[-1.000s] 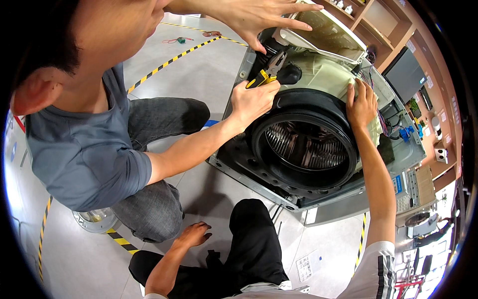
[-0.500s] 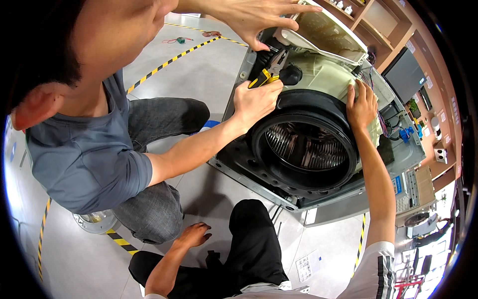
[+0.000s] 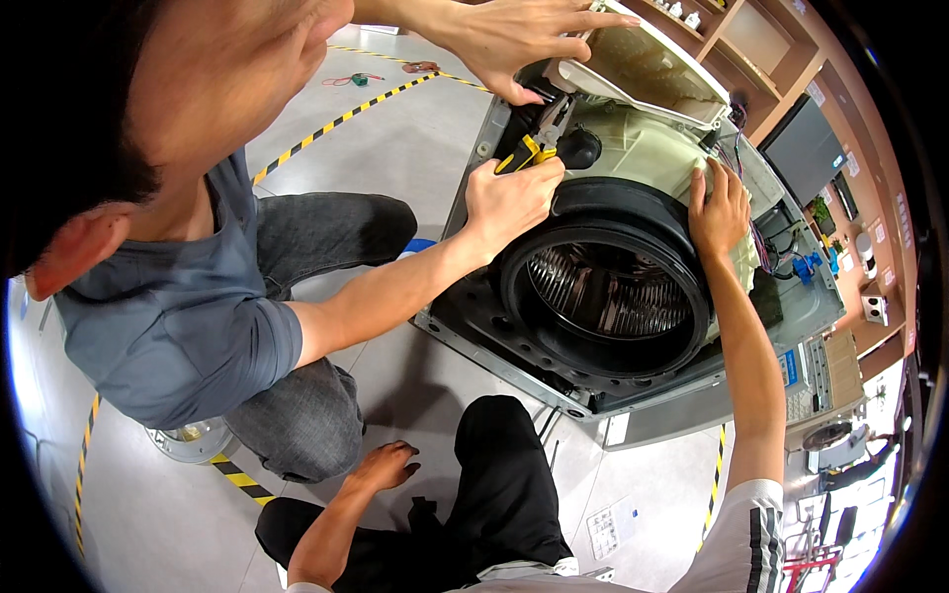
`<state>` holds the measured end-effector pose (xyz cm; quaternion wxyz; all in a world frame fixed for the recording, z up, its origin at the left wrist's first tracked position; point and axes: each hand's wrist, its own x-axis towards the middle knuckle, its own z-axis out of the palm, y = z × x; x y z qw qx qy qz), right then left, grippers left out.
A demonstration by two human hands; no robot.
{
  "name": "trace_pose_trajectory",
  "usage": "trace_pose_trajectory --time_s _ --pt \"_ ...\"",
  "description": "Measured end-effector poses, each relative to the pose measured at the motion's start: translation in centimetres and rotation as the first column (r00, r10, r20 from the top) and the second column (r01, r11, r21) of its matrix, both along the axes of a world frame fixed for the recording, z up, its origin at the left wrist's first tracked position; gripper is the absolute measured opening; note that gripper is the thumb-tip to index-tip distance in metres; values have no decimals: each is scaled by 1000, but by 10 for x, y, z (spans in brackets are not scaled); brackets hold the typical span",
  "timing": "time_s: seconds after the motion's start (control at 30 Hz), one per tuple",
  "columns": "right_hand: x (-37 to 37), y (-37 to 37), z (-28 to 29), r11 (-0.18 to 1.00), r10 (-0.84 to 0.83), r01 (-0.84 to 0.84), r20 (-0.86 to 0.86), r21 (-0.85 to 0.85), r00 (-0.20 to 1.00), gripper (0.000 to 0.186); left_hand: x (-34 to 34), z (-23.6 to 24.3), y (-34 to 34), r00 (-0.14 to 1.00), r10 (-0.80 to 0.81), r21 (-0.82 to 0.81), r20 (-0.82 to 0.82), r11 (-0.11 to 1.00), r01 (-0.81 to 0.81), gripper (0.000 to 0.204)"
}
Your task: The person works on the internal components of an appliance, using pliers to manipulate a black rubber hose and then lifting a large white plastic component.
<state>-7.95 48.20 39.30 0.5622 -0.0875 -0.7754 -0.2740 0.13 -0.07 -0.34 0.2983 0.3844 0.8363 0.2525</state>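
Observation:
In front of me is an opened washing machine with its black rubber door gasket point(image 3: 605, 371) ringing a shiny metal drum point(image 3: 603, 287). My right hand point(image 3: 720, 210) lies on the pale plastic tub point(image 3: 633, 148) just above the gasket, fingers extended and holding nothing. Over my left thigh hangs my left hand point(image 3: 388, 466), empty, its fingers loosely bent and apart. A co-worker's hand point(image 3: 509, 203) grips yellow-and-black pliers point(image 3: 524, 154), whose jaws reach in beside a black rubber part point(image 3: 579, 149). The co-worker's other hand point(image 3: 514, 44) touches the white plastic housing point(image 3: 643, 69) at the top.
The co-worker point(image 3: 178, 326) crouches close on my left. Loose wires and a blue connector point(image 3: 807, 267) sit at the machine's right side. Shelves point(image 3: 761, 59) stand behind it. Striped tape point(image 3: 341, 128) and a round door part point(image 3: 186, 442) are on the floor.
The co-worker's head has shifted slightly, and the hand with the pliers has moved a touch to the right. Both my hands stay where they were.

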Motion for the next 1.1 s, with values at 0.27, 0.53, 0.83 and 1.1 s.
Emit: trace_pose_trajectory --time_s 0.27,0.53,0.83,1.1 --pt "-1 1 -1 1000 -4 4 5 -5 1000 31 0 -4 -1 1000 -4 17 -13 1000 4 39" --pt "-1 1 0 1000 -6 7 9 -21 1000 31 1 -8 -1 1000 -14 14 -19 1000 15 40" --pt "-2 2 0 1000 -6 6 0 8 1000 31 2 -3 0 1000 -4 -15 1 1000 4 41" --pt "-3 0 0 1000 6 -6 4 -3 1000 31 0 1 0 1000 -3 -23 8 1000 3 41"
